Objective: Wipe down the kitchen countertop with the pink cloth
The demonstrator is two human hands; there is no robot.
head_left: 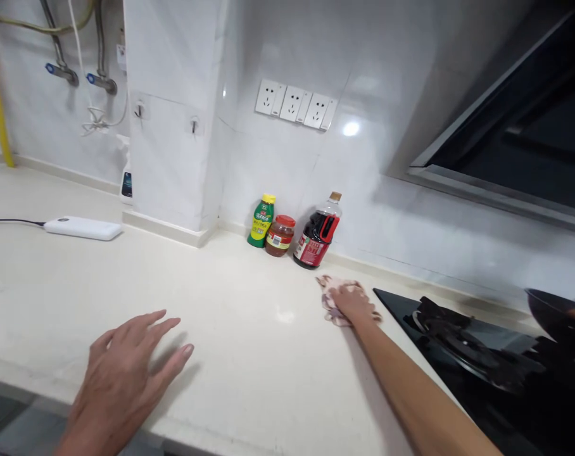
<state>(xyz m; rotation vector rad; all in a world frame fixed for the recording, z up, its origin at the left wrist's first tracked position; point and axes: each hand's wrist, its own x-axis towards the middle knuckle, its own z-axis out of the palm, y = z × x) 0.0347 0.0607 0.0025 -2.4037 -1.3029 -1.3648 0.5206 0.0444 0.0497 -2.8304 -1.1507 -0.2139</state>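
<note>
My right hand (354,305) presses down on a crumpled pink and brown patterned cloth (332,314) that lies on the pale countertop (249,361). Its fingers are slightly blurred against the folds. My left hand (121,373) is held just over the front left of the counter, fingers apart, with nothing in it. Behind the cloth, against the wall, stand a large dark sauce bottle (313,244) with a red label, a red-lidded jar (280,237) and a green squeeze bottle (261,221) with a yellow cap.
To the right of the cloth is a black gas stove (411,329), with a wok (553,313) at its far right. A dark range hood (515,133) juts out above. At left lie a white corded device (83,228) and, behind it, a spray bottle (126,180) beside the wall column (173,171).
</note>
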